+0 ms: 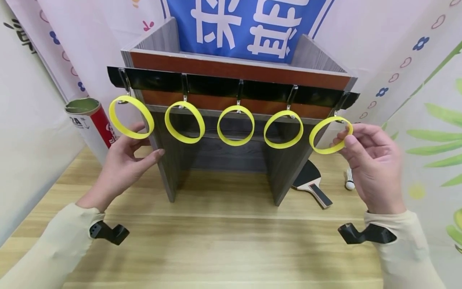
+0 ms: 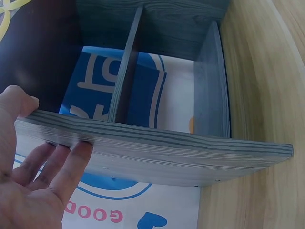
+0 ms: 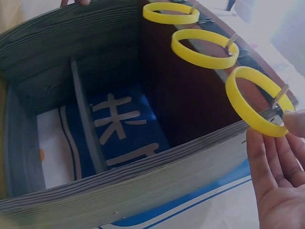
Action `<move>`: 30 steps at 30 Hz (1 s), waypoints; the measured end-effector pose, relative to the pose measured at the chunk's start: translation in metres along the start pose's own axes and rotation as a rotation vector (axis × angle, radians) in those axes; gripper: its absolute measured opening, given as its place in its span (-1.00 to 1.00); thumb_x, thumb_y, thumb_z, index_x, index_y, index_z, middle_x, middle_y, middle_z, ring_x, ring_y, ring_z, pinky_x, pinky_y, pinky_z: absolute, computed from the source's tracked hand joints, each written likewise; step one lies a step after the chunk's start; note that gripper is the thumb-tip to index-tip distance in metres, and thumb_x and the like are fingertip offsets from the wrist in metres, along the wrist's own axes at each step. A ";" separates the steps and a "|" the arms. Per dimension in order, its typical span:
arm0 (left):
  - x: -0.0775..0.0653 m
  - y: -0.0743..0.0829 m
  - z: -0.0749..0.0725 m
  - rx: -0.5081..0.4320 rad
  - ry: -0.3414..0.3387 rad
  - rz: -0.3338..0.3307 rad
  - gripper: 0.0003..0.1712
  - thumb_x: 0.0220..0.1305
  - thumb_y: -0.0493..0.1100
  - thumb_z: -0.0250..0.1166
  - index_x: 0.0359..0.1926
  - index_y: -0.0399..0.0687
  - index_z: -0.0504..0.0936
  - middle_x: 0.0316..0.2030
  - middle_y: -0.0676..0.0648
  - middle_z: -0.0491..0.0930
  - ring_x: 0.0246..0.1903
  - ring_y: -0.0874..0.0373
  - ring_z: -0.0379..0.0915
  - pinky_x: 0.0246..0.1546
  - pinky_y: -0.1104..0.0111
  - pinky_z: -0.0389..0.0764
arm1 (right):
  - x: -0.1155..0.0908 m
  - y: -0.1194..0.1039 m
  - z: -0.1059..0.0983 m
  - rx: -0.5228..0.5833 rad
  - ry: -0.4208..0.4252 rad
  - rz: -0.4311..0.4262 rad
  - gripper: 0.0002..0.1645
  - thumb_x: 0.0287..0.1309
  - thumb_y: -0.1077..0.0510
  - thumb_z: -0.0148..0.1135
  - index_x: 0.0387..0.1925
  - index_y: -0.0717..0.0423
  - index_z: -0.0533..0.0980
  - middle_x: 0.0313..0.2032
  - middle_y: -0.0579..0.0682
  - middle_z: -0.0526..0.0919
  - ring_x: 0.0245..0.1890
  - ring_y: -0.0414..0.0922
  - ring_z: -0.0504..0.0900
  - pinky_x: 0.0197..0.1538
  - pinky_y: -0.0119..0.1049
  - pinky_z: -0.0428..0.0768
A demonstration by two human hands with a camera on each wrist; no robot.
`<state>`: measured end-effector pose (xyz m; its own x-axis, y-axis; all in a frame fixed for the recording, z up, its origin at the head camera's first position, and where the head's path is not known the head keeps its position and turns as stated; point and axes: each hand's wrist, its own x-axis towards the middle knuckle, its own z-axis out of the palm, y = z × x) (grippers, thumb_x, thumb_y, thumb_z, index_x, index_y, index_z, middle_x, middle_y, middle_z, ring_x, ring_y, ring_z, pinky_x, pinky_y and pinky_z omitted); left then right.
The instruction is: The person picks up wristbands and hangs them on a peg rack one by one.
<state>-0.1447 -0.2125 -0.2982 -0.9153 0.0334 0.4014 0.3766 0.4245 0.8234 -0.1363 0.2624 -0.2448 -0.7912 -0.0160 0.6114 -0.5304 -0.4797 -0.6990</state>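
Observation:
Several yellow rings hang in a row from metal hooks on a black strip [image 1: 213,83] across the front of a grey wooden stand [image 1: 166,168]. My right hand [image 1: 377,164] pinches the rightmost yellow ring [image 1: 326,151] between thumb and fingers; the ring still loops around its hook. At the stand's left side panel, my left hand [image 1: 124,162] holds the edge. In the left wrist view its thumb lies on the front edge of the panel [image 2: 167,138] and its fingers touch the outer face.
An open cylindrical can [image 1: 84,124] stands left of the stand. On the wooden table [image 1: 216,249], a table tennis paddle [image 1: 306,176] lies at the right, partly behind the stand, with a shuttlecock [image 1: 349,181] beyond it. A blue printed cloth [image 1: 223,24] hangs behind.

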 end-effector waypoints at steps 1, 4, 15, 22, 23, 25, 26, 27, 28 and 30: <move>0.000 0.001 0.000 -0.002 0.000 0.000 -0.30 0.35 -0.30 0.40 0.47 -0.01 0.43 0.41 -0.02 0.42 0.11 0.45 0.50 -0.12 0.66 0.68 | -0.001 0.001 -0.001 0.001 -0.013 0.003 -0.69 0.35 0.68 -0.11 0.00 0.59 0.49 -0.15 0.27 0.76 -0.18 0.05 0.78 0.04 -0.18 0.81; -0.001 0.002 0.000 -0.007 -0.002 -0.007 -0.30 0.36 -0.30 0.40 0.47 0.00 0.43 0.40 -0.01 0.42 0.12 0.43 0.50 -0.11 0.66 0.68 | -0.004 0.003 -0.003 -0.017 -0.043 0.010 -0.66 0.34 0.69 -0.13 0.01 0.58 0.49 -0.15 0.25 0.76 -0.16 0.04 0.78 0.06 -0.20 0.81; -0.001 -0.001 0.004 -0.030 -0.002 -0.020 -0.30 0.34 -0.32 0.41 0.46 -0.01 0.44 0.36 0.08 0.43 0.13 0.39 0.50 -0.12 0.66 0.69 | -0.014 0.002 0.002 -0.276 0.022 0.080 -0.69 0.36 0.60 0.03 0.06 0.52 0.54 -0.11 0.13 0.78 -0.07 -0.07 0.78 0.05 -0.27 0.80; 0.000 0.001 0.007 -0.034 0.020 0.037 -0.30 0.31 -0.39 0.40 0.44 -0.10 0.45 0.30 0.16 0.47 0.10 0.41 0.53 -0.15 0.65 0.69 | -0.019 0.006 -0.004 -0.309 -0.007 0.127 -0.70 0.55 0.37 -0.05 0.09 0.41 0.56 0.04 0.14 0.70 0.00 -0.05 0.80 0.10 -0.25 0.79; 0.000 0.001 0.007 -0.031 0.020 0.035 -0.30 0.31 -0.38 0.40 0.44 -0.09 0.45 0.32 0.13 0.47 0.10 0.42 0.53 -0.14 0.66 0.69 | -0.019 0.006 -0.007 -0.293 -0.019 0.128 -0.67 0.60 0.31 -0.09 0.08 0.36 0.58 0.04 0.13 0.70 0.01 -0.05 0.80 0.12 -0.25 0.78; 0.000 0.002 0.006 -0.019 0.016 0.021 -0.29 0.32 -0.36 0.41 0.46 -0.09 0.44 0.38 0.04 0.45 0.10 0.46 0.51 -0.13 0.68 0.67 | -0.021 0.008 -0.015 -0.211 -0.071 0.116 -0.54 0.68 0.17 -0.21 0.12 0.40 0.55 0.08 0.17 0.70 0.05 -0.03 0.78 0.16 -0.23 0.77; 0.000 0.002 0.006 -0.013 0.011 0.013 -0.29 0.33 -0.34 0.41 0.46 -0.09 0.44 0.42 -0.01 0.43 0.11 0.47 0.50 -0.13 0.69 0.67 | -0.022 0.009 -0.020 -0.170 -0.087 0.112 -0.47 0.70 0.10 -0.27 0.13 0.41 0.54 0.08 0.18 0.71 0.07 -0.01 0.77 0.17 -0.21 0.76; 0.000 0.002 0.005 -0.004 0.005 0.003 -0.28 0.33 -0.32 0.41 0.48 -0.07 0.43 0.45 -0.05 0.41 0.11 0.49 0.49 -0.12 0.70 0.66 | -0.023 0.009 -0.023 -0.156 -0.091 0.113 -0.42 0.71 0.04 -0.32 0.13 0.39 0.54 0.07 0.16 0.73 0.07 -0.02 0.77 0.18 -0.22 0.75; 0.000 0.003 0.004 0.004 -0.004 -0.007 -0.27 0.34 -0.30 0.42 0.49 -0.04 0.42 0.48 -0.10 0.39 0.11 0.50 0.48 -0.12 0.70 0.65 | -0.024 0.010 -0.028 -0.122 -0.102 0.111 -0.37 0.72 0.01 -0.35 0.14 0.42 0.53 0.05 0.17 0.75 0.07 -0.01 0.77 0.18 -0.20 0.75; -0.002 0.002 0.001 0.028 -0.021 -0.030 -0.24 0.35 -0.26 0.42 0.52 0.01 0.40 0.51 -0.13 0.35 0.11 0.54 0.46 -0.12 0.72 0.64 | -0.027 0.013 -0.035 -0.153 -0.095 0.100 -0.34 0.72 -0.02 -0.38 0.14 0.41 0.53 0.02 0.15 0.77 0.04 -0.02 0.76 0.16 -0.22 0.75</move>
<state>-0.1423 -0.2109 -0.2975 -0.9290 0.0389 0.3681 0.3450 0.4508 0.8233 -0.1327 0.2871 -0.2831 -0.8138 -0.1433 0.5631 -0.4961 -0.3332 -0.8018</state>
